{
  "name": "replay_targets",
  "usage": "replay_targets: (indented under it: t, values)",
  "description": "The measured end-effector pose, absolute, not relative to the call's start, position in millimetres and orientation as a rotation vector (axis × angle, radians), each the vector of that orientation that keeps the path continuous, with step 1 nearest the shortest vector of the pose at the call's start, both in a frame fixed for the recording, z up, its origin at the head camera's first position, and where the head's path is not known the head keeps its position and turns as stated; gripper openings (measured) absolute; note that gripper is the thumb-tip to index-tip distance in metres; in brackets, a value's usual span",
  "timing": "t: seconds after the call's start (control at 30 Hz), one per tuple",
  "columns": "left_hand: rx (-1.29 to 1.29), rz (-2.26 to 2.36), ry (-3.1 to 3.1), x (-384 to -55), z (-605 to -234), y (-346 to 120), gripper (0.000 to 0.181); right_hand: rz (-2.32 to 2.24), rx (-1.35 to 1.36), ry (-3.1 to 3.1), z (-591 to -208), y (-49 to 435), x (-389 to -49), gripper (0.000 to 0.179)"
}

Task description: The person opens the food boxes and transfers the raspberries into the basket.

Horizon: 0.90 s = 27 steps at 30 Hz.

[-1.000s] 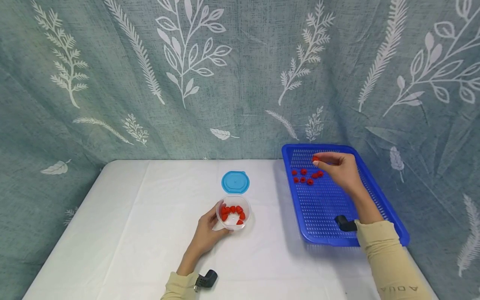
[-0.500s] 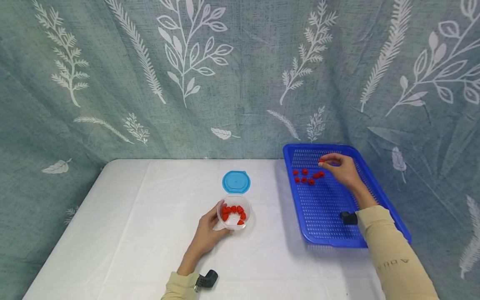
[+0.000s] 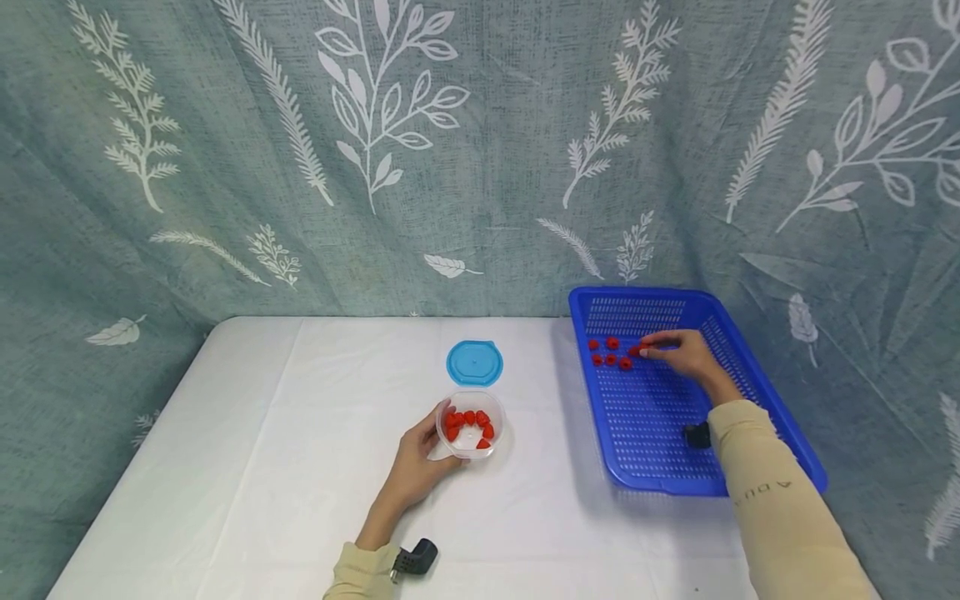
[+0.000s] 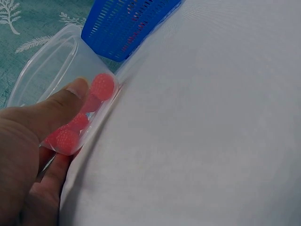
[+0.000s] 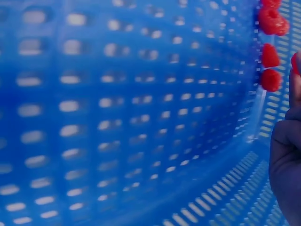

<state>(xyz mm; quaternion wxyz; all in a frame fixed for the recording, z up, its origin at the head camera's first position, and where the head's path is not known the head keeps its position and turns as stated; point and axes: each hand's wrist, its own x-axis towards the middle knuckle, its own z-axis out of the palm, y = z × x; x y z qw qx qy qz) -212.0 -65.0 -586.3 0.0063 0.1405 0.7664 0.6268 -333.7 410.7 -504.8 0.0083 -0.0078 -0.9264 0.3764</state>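
My left hand (image 3: 416,458) grips a clear plastic tub (image 3: 467,438) from its left side, thumb along the near wall. Several red raspberries (image 3: 469,417) lie inside, and the left wrist view shows some raspberries (image 4: 102,86) through the tub's wall. At the right, my right hand (image 3: 682,353) reaches down into a blue perforated basket (image 3: 660,433). Its thumb and fingers pinch a raspberry (image 5: 295,63), mostly hidden by the fingertips. Several other raspberries (image 3: 611,359) lie on the basket floor just left of those fingertips.
A round blue lid (image 3: 475,363) lies flat behind the tub. A white cloth (image 3: 300,467) covers the table. Behind stands a green curtain (image 3: 495,167) with white leaf prints. The basket's raised walls surround my right hand.
My right hand, with a raspberry between its fingertips, has shifted slightly right and then lowered to the raspberries on the basket floor. The left hand and tub stay put.
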Motion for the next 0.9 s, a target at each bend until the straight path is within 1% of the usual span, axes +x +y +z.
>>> replay_targets:
  t: [0.3, 0.53, 0.7, 0.9]
  values:
    - [0.435, 1.945, 2.411, -211.0, -583.1, -65.5, 0.090, 1.189, 0.033, -2.981, -509.0, 414.0, -328.0, 0.037]
    - [0.438, 1.947, 2.398, -210.8, -583.6, -65.9, 0.089, 1.215, 0.026, -3.042, -508.4, 413.0, -324.3, 0.035]
    - [0.441, 1.949, 2.398, -210.2, -584.9, -66.2, 0.088, 1.248, 0.059, -3.039, -509.2, 413.0, -324.6, 0.037]
    - [0.459, 1.950, 2.404, -210.0, -584.7, -66.4, 0.088, 1.417, 0.133, -3.040, -506.9, 413.6, -327.3, 0.042]
